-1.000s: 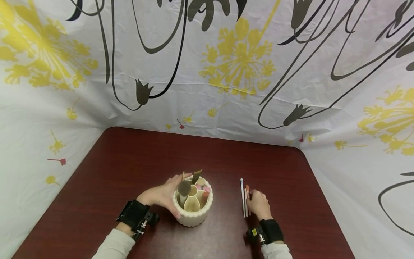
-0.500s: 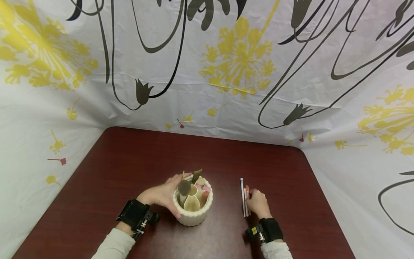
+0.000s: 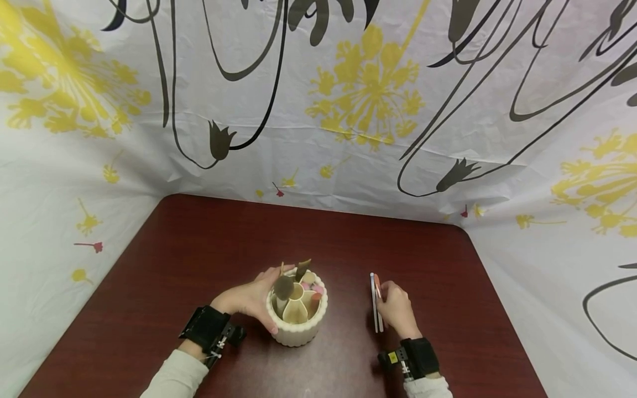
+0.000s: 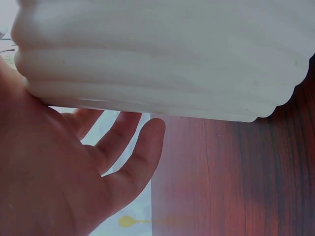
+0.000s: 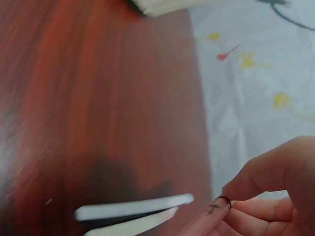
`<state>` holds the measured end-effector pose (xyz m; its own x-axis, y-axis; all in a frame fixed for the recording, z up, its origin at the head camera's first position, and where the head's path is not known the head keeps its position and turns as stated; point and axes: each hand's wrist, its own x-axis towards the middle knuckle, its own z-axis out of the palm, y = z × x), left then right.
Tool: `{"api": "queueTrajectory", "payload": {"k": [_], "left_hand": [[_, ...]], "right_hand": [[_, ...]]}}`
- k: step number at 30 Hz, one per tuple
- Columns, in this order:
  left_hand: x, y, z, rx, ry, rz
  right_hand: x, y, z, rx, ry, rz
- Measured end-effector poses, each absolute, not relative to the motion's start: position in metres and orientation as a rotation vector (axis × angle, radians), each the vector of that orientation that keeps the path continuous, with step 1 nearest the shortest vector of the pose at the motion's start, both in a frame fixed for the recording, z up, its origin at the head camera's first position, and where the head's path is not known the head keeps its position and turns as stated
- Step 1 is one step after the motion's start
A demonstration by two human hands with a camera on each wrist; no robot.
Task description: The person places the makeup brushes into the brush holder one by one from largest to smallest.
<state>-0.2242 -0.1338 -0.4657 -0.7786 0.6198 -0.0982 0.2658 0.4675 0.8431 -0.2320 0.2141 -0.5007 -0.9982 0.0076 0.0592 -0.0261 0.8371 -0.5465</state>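
Observation:
A cream, scalloped brush holder [image 3: 293, 334] with petal-shaped compartments stands upright on the table. My left hand [image 3: 250, 299] grips its left side, thumb in front and fingers behind; in the left wrist view the hand [image 4: 59, 172] is against the ribbed wall [image 4: 162, 59]. Over to the right, my right hand [image 3: 396, 309] pinches a slim makeup brush [image 3: 377, 284] with an orange end. Seen from the right wrist, the brush's pinkish shaft [image 5: 209, 219] has a dark band and a small dark print. Two pale slim sticks [image 5: 135, 209] lie close beside it on the table.
Inside the holder are a fluffy grey-green brush [image 3: 283, 288], pink pieces [image 3: 317, 289] and other small items. Dark red tabletop [image 3: 224, 232] surrounds everything. A white patterned sheet [image 3: 278, 182] hangs behind and at both sides.
My right hand has shifted slightly up and raised the orange-ended brush, which now sits higher against the pale sticks. The left hand and the holder have stayed put.

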Motion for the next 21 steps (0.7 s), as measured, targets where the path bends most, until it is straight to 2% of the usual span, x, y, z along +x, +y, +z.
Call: {"api": "queueTrajectory", "payload": {"k": [12,21], "left_hand": [[-0.223,-0.134,-0.467,0.718,2.338,1.221],[-0.223,-0.133,-0.466,0.727,2.353,1.225]], "right_hand": [[-0.217,0.194,-0.457,0.273,-2.816,0.976],[-0.206,0.176,-0.432,0.372,-2.673,1.069]]}}
